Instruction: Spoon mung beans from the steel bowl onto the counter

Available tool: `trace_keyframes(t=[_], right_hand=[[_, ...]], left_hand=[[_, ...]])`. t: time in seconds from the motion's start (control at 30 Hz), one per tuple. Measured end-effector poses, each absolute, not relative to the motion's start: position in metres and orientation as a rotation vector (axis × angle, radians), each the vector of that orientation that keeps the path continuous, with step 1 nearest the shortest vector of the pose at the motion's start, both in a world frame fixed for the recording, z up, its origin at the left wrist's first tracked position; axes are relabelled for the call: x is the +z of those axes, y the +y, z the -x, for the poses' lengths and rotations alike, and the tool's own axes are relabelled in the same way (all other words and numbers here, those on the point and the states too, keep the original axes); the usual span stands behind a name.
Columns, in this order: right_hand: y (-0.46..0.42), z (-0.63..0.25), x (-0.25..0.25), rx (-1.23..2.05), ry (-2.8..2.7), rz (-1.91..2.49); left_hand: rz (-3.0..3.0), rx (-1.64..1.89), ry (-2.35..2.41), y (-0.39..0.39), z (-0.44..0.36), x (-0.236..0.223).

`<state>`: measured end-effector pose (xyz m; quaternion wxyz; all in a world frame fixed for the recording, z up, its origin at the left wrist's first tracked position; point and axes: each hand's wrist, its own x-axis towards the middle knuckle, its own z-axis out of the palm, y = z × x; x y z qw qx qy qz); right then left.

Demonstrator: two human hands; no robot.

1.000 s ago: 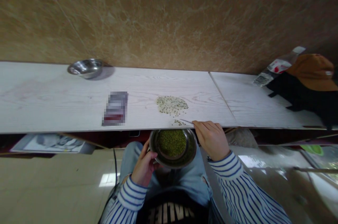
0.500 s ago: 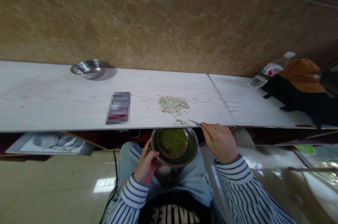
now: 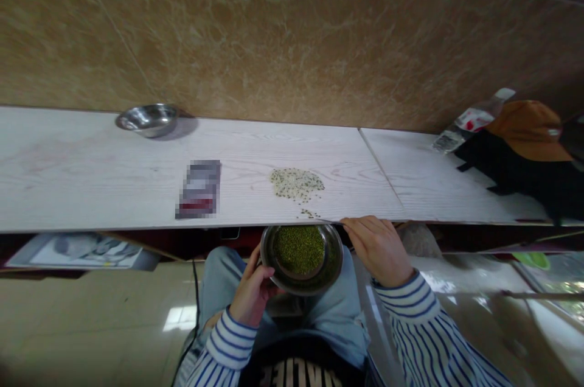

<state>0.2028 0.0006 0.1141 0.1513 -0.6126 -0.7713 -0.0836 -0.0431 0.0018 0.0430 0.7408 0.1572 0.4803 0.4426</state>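
Note:
My left hand (image 3: 254, 292) is closed on the left rim of a steel bowl (image 3: 335, 265), thumb on top. The bowl is held over my lap just below the table edge, and green mung beans (image 3: 298, 250) cover its bottom. My right hand (image 3: 378, 248) is closed around a thin pointed metal tool (image 3: 329, 221), possibly tweezers, which lies low along the table's front edge with its tip near a few loose beans (image 3: 310, 214). Behind them lies a spread pile of white rice-like grains mixed with green beans (image 3: 296, 184).
On the white table (image 3: 246, 149), an empty steel bowl (image 3: 148, 122) stands at the back left and a blurred-out packet or phone-shaped item (image 3: 199, 189) lies nearer. A plastic bottle (image 3: 469, 122), brown cap (image 3: 531, 125) and black cloth (image 3: 515, 162) are at right. An open drawer (image 3: 82, 251) juts out left.
The metal tool has dropped lower and flatter to the table edge, its tip moving toward me and slightly left. My left hand still holds the bowl; the view has shifted slightly.

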Motion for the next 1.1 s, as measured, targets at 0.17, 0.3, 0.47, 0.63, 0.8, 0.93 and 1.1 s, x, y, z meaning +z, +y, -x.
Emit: trace_keyframes(t=[0.17, 0.3, 0.47, 0.63, 0.8, 0.93, 1.1], right_hand=[[0.006, -0.206, 0.114, -0.252, -2.236, 1.748], [0.009, -0.207, 0.112, -0.247, -2.254, 1.725], [0.015, -0.203, 0.111, -0.219, -2.268, 1.71], [0.028, -0.196, 0.112, -0.215, -2.292, 1.712], [0.041, -0.192, 0.111, -0.24, -2.265, 1.744], [0.043, -0.196, 0.115, -0.275, -2.218, 1.753], [0.036, -0.207, 0.116, -0.398, -2.132, 1.824]], left_hand=[[-0.334, 0.98, 1.074, 0.004, 0.043, 0.041], [-0.347, 0.976, 1.076, 0.005, 0.044, 0.039], [-0.333, 0.982, 1.104, 0.006, 0.042, 0.037], [-0.335, 0.987, 1.095, 0.007, 0.042, 0.035], [-0.334, 0.997, 1.096, 0.008, 0.041, 0.037], [-0.339, 0.98, 1.098, 0.01, 0.04, 0.039], [-0.326, 0.961, 1.097, 0.011, 0.038, 0.039]])
